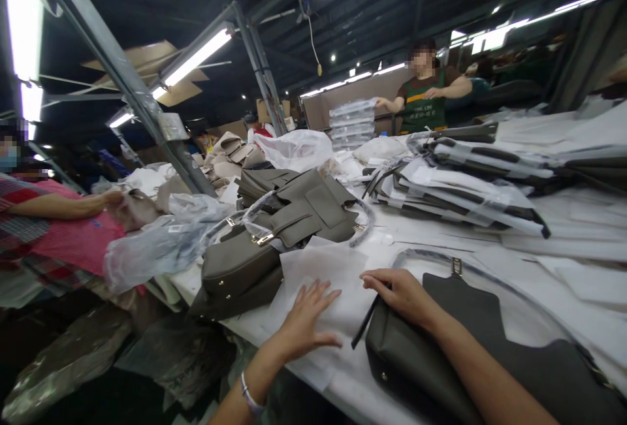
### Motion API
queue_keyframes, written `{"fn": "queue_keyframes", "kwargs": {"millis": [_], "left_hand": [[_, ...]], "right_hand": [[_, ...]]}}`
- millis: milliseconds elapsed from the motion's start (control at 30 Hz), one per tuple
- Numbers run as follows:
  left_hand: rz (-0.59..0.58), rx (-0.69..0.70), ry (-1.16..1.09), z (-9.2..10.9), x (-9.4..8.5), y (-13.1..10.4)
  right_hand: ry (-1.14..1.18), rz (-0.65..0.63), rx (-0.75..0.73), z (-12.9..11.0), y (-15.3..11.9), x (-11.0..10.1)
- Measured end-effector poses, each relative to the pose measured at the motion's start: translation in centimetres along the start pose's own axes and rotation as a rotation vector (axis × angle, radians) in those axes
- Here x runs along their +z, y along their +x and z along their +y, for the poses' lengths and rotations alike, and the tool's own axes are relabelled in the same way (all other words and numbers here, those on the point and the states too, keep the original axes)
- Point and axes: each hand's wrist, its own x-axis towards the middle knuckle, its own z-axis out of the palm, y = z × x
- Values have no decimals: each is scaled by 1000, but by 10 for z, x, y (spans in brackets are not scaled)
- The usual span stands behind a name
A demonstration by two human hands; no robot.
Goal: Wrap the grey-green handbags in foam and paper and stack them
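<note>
My left hand (306, 324) is open, fingers spread, over a thin white paper sheet (343, 268) on the table. My right hand (404, 294) lies at the top end of a dark olive-grey handbag (411, 346), its fingers bent together over the edge. A narrow dark strap (365, 320) hangs just below those fingertips. The bag lies on its side with its flap (465, 301) spread out, and its plastic-wrapped handle (494, 278) arches behind. Left of the paper stands a matching handbag (245, 271), partly under another bag with wrapped handles (313, 206).
Paper-wrapped flat bag pieces (455, 190) are stacked at the back right. Clear plastic bags (166, 242) lie at the left, near a person in a pink top (73, 222). Across the table, a person in a green apron (424, 105) touches a wrapped stack (353, 121).
</note>
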Motion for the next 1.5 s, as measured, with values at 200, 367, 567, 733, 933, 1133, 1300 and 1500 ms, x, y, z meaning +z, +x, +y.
{"fn": "queue_keyframes", "kwargs": {"millis": [200, 367, 567, 733, 933, 1133, 1300, 1500], "left_hand": [[159, -6, 170, 21, -26, 1], [683, -66, -288, 74, -66, -1], [1032, -180, -1246, 130, -60, 39], [849, -207, -1556, 133, -18, 71], [903, -170, -1352, 123, 4, 73], [929, -122, -1212, 116, 0, 76], [792, -280, -1261, 113, 11, 72], [868, -424, -1449, 103, 18, 79]], "right_hand": [[416, 276, 141, -4, 4, -5], [660, 419, 172, 2, 8, -15], [1095, 18, 102, -1, 0, -20], [1137, -201, 177, -16, -8, -12], [1101, -294, 566, -23, -8, -7], [1237, -72, 583, -14, -3, -14], [1244, 205, 236, -10, 2, -13], [1295, 269, 201, -17, -3, -9]]}}
